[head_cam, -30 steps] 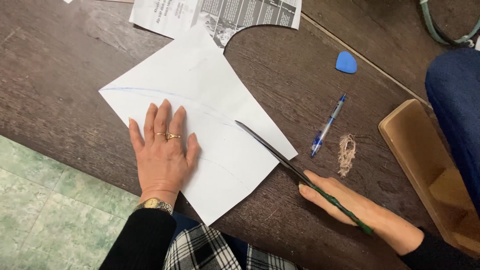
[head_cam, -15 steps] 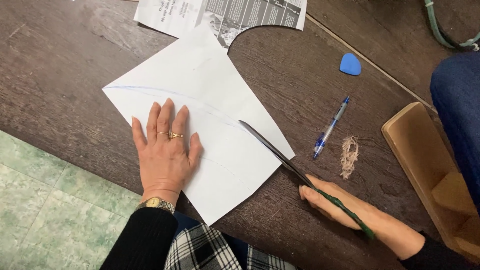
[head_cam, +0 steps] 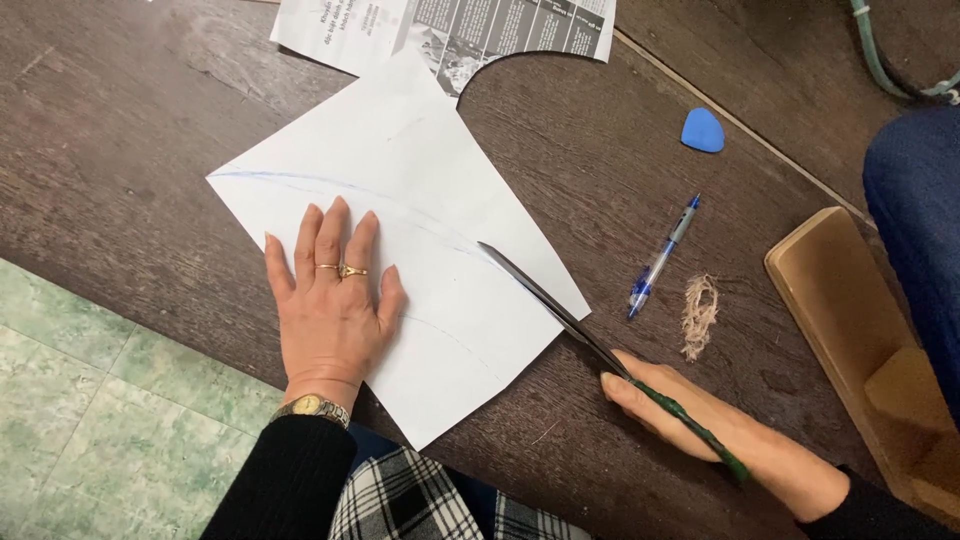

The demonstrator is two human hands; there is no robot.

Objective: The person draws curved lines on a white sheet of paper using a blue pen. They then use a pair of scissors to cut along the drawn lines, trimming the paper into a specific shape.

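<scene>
White paper (head_cam: 420, 190) lies flat on the dark wooden table (head_cam: 120, 130), a curved blue line drawn across its upper part and a fainter curve lower down. My left hand (head_cam: 335, 305) rests palm down on it, fingers spread and pressing the sheet to the table (rings on two fingers, a gold watch at the wrist). My right hand (head_cam: 690, 415) is closed around the green-wrapped handles of the scissors (head_cam: 560, 310), whose long dark blades reach in over the sheet's right edge, their tip lying near the drawn curve. Whether the blades are parted I cannot tell, since they show as one thin line.

Just past the top of the sheet sits a newspaper cutting (head_cam: 450, 30) with a curved bite out of its lower edge. To the right of the scissors lie a blue pen (head_cam: 662, 258), a small tuft of frayed thread (head_cam: 698, 315) just beside it, and farther up a blue piece of tailor's chalk (head_cam: 703, 131). A tan wooden piece (head_cam: 840, 310) lies at the far right.
</scene>
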